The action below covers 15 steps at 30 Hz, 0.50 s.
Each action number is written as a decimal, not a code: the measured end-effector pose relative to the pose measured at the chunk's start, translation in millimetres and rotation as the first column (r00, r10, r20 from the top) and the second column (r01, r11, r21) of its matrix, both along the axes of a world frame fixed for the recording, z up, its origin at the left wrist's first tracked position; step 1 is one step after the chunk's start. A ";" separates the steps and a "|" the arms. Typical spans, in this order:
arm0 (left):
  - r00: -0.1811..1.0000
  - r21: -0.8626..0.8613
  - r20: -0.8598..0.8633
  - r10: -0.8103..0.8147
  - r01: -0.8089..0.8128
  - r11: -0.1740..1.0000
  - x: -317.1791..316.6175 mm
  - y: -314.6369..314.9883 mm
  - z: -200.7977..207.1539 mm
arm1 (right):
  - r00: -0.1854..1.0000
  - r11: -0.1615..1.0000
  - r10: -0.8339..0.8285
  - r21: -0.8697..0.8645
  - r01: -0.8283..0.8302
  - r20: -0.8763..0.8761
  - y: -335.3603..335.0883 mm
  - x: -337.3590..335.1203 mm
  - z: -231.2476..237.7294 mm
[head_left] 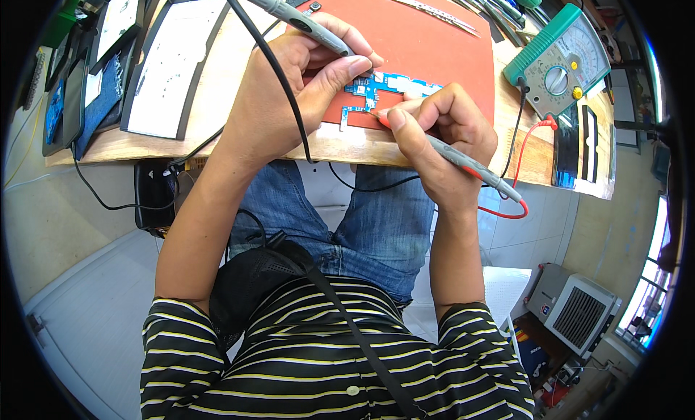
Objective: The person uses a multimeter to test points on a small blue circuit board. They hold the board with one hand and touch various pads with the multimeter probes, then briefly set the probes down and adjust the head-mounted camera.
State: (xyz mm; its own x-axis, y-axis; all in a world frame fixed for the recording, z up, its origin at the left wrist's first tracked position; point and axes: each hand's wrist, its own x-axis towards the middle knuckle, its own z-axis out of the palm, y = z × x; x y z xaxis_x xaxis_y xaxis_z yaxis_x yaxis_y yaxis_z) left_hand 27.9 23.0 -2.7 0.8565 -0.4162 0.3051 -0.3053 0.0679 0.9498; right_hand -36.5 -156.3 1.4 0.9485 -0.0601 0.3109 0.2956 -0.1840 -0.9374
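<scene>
A blue circuit board point(357, 87) lies on an orange-red mat point(420, 40) at the table's near edge. My left hand point(308, 76) is closed around a grey test probe point(300, 20) with a black cable, its tip end at the upper part of the board. My right hand point(449, 137) grips a grey and red test probe point(467, 164) with a red lead, pointing at the board's lower part. Whether either tip touches the board is too small to tell. An analog multimeter point(557, 69) in a green case stands at the right, with a black and a red lead plugged in.
White tweezers point(427, 13) lie on the mat's far side. Several tools point(481, 3) crowd the far right. A shallow white box point(174, 65) and phone parts point(108, 87) occupy the left. The black cable point(271, 65) crosses over my left wrist. Flat black frames point(590, 145) lie at the right edge.
</scene>
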 end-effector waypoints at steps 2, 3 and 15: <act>0.998 -0.075 0.022 0.057 -0.055 0.996 -0.2 -4.3 -1.2 | 1.000 1.000 0.003 0.010 -0.003 -0.005 0.0 -0.3 0.3; 0.996 -0.111 0.011 0.084 -0.082 0.990 -0.3 -6.0 -1.6 | 1.000 1.000 0.005 0.015 -0.005 -0.008 0.1 -0.4 0.5; 0.999 -0.084 0.011 0.048 -0.047 0.995 -0.4 -4.1 -2.0 | 0.999 0.998 0.020 0.063 -0.018 -0.031 -0.5 -2.0 1.8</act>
